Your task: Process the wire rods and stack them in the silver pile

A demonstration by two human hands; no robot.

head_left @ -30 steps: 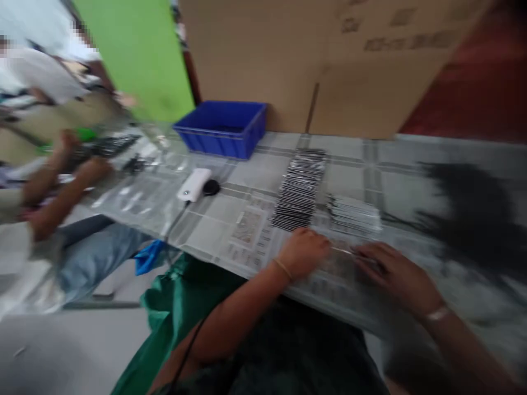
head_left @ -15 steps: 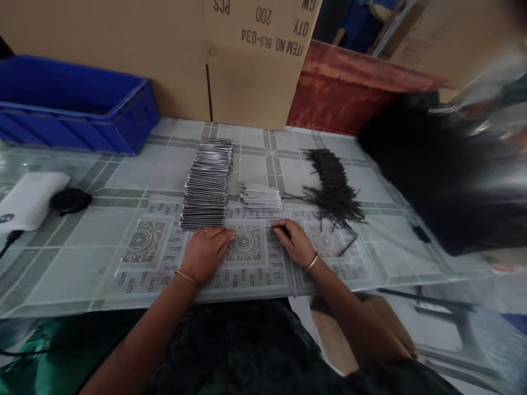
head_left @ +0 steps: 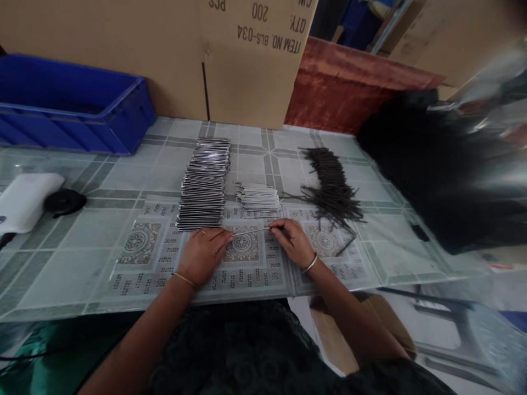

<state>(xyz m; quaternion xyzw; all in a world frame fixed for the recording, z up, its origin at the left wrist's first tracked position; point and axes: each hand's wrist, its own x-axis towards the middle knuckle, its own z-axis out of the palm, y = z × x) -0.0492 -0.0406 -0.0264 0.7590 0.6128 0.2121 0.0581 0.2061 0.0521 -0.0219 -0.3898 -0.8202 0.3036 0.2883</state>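
Note:
A thin metal rod spans the gap between my two hands, just above the patterned plastic sheet. My left hand is closed on its left end, fingertips pressed together. At the other end, my right hand pinches the tip between thumb and fingers. A long row of shiny metal rods lies beyond my left hand. Between the hands and farther back is a small pile of pale rods. Dark thin rods lie heaped beyond my right hand. What the fingertips cover at each end is hidden.
A blue plastic bin stands at the back left, beside an upright cardboard box. A white device and a black round object lie at left. A large black bundle occupies the right side of the table.
The view has shifted slightly, so everything sits a little farther left. Both hands keep hold of the rod in nearly the same place.

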